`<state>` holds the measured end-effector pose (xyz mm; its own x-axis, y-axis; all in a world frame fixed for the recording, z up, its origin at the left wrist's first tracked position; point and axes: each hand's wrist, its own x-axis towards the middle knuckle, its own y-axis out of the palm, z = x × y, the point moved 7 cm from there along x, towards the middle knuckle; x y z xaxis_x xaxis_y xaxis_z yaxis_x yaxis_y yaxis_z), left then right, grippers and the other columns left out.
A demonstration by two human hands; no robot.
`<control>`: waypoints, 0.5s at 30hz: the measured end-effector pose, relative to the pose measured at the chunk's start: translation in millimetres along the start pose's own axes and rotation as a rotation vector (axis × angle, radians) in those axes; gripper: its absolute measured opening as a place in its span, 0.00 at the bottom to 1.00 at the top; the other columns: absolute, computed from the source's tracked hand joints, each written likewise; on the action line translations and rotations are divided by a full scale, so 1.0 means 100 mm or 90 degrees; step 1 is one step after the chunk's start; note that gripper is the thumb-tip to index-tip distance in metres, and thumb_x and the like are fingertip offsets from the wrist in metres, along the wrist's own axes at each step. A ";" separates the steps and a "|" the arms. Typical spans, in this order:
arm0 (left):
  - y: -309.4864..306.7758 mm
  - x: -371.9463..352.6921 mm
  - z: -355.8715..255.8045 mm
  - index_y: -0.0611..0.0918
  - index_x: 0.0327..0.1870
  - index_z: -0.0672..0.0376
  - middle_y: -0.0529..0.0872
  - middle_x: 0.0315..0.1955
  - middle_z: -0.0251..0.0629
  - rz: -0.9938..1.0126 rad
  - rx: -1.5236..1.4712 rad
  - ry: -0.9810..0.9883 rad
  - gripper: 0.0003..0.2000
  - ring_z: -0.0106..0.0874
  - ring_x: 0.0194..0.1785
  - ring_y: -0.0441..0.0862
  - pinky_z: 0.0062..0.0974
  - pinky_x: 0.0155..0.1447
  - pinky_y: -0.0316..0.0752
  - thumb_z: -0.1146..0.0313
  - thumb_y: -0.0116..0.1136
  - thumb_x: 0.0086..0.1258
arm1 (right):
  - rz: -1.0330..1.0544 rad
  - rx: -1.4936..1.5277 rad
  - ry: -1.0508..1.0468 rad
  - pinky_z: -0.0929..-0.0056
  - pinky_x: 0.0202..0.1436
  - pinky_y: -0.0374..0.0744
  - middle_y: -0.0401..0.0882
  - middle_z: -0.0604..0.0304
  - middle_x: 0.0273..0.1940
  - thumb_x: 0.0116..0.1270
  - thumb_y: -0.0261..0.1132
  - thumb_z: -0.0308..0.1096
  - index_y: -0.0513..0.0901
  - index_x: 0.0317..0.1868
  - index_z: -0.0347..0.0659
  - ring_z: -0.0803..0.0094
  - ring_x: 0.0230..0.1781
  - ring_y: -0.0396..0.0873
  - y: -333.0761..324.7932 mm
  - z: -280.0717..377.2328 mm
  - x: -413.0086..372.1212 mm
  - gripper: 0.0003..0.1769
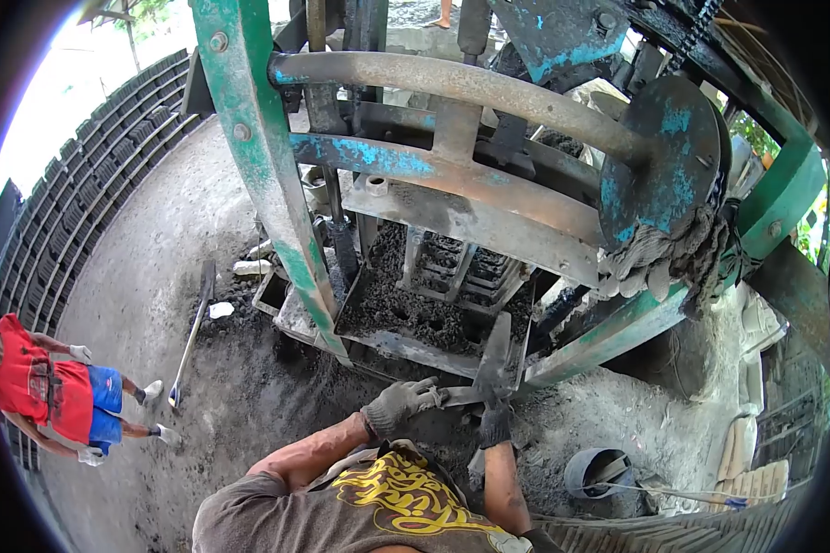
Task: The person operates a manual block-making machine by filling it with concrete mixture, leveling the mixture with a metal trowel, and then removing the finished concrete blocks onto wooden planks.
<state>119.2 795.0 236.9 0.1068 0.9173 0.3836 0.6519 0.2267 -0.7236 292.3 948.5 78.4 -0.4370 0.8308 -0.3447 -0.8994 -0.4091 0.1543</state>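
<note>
At the far left a person in a red shirt stands beside stacked hollow blocks, and a shovel lies on the gritty ground. Past the green post, the mould sits packed with dark concrete mix. At its front edge the gloved left hand is closed on a flat metal strip. The right hand is just beside it, clamped round the foot of an upright metal blade. A bucket sits further right.
</note>
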 end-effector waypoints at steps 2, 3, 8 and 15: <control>-0.02 0.02 -0.01 0.70 0.67 0.56 0.78 0.57 0.60 0.037 0.074 0.027 0.32 0.57 0.52 0.82 0.44 0.53 0.81 0.66 0.65 0.59 | -0.024 -0.195 -0.147 0.59 0.61 0.75 0.83 0.51 0.54 0.74 0.60 0.42 0.82 0.58 0.36 0.58 0.57 0.78 0.08 0.27 -0.10 0.21; -0.03 0.04 -0.03 0.70 0.67 0.56 0.78 0.57 0.60 0.033 0.078 0.024 0.32 0.57 0.52 0.82 0.44 0.53 0.81 0.66 0.65 0.59 | -0.017 -0.196 -0.150 0.59 0.61 0.75 0.83 0.51 0.54 0.74 0.60 0.42 0.82 0.58 0.36 0.58 0.57 0.78 0.08 0.29 -0.09 0.21; 0.11 0.00 0.11 0.67 0.69 0.60 0.80 0.55 0.56 -0.002 0.012 -0.192 0.39 0.53 0.51 0.82 0.44 0.52 0.80 0.64 0.69 0.51 | 0.117 -0.169 -0.168 0.59 0.61 0.76 0.80 0.51 0.59 0.71 0.64 0.42 0.81 0.63 0.46 0.59 0.60 0.76 0.17 0.38 -0.12 0.22; -0.02 -0.26 0.39 0.73 0.62 0.60 0.85 0.45 0.49 -0.082 0.029 -0.400 0.33 0.49 0.46 0.85 0.42 0.48 0.80 0.63 0.69 0.50 | 0.102 -0.356 -0.358 0.61 0.54 0.77 0.81 0.50 0.51 0.73 0.62 0.46 0.71 0.69 0.38 0.65 0.54 0.77 0.10 0.43 0.04 0.30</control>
<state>85.3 783.3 206.0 -0.4404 0.8951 0.0700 0.5956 0.3496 -0.7232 281.1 964.0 118.4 -0.6347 0.7509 0.1824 -0.7509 -0.5436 -0.3751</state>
